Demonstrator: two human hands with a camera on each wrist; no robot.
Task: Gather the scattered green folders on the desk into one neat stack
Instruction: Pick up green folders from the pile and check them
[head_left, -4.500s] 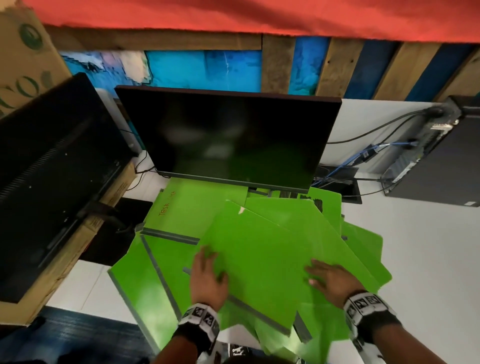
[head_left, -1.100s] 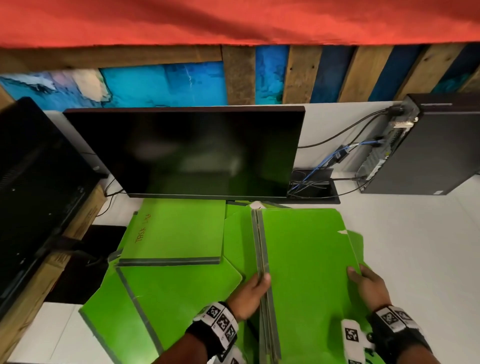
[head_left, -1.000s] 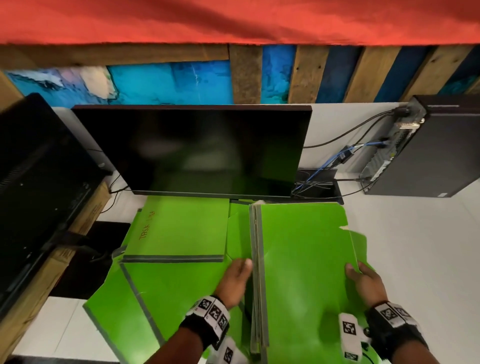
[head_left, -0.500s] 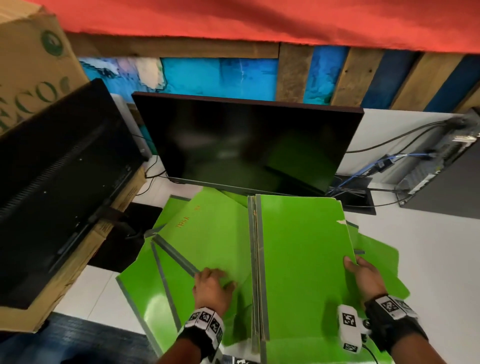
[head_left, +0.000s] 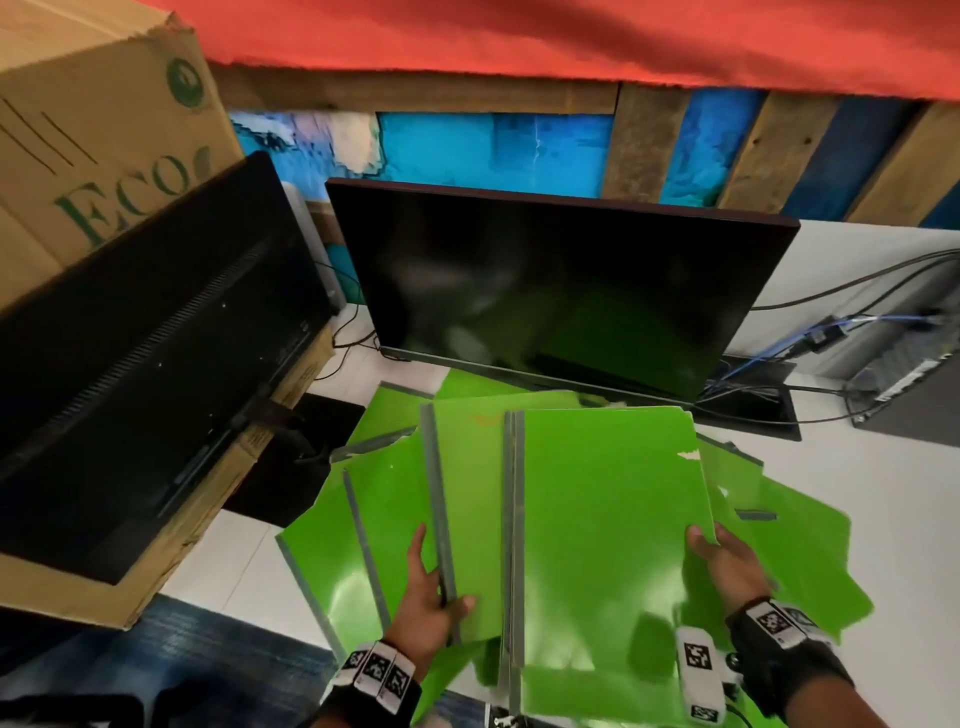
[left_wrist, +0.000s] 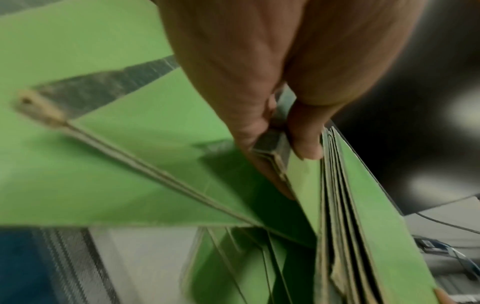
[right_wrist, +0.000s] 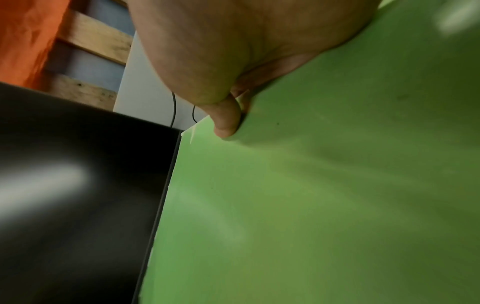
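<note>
Several green folders with grey spines lie on the white desk (head_left: 883, 493). A gathered stack (head_left: 608, 545) sits in front of me, spines to the left. My right hand (head_left: 727, 561) grips the stack's right edge, thumb on top (right_wrist: 228, 121). My left hand (head_left: 431, 597) pinches the grey spine of a single folder (head_left: 467, 499), lifted beside the stack's left side; the left wrist view shows thumb and fingers round that spine (left_wrist: 275, 148). More loose folders (head_left: 332, 545) lie fanned underneath at the left, and others (head_left: 789, 545) poke out at the right.
A black monitor (head_left: 545, 291) stands just behind the folders. At the left a second black screen (head_left: 130, 364) leans on a cardboard box (head_left: 93, 130). Cables and a computer case (head_left: 904, 364) sit at the back right. Bare desk lies to the right.
My left hand has taken hold of a folder from the left pile and swung it upright beside the stack. My right hand has kept its grip on the stack's right edge.
</note>
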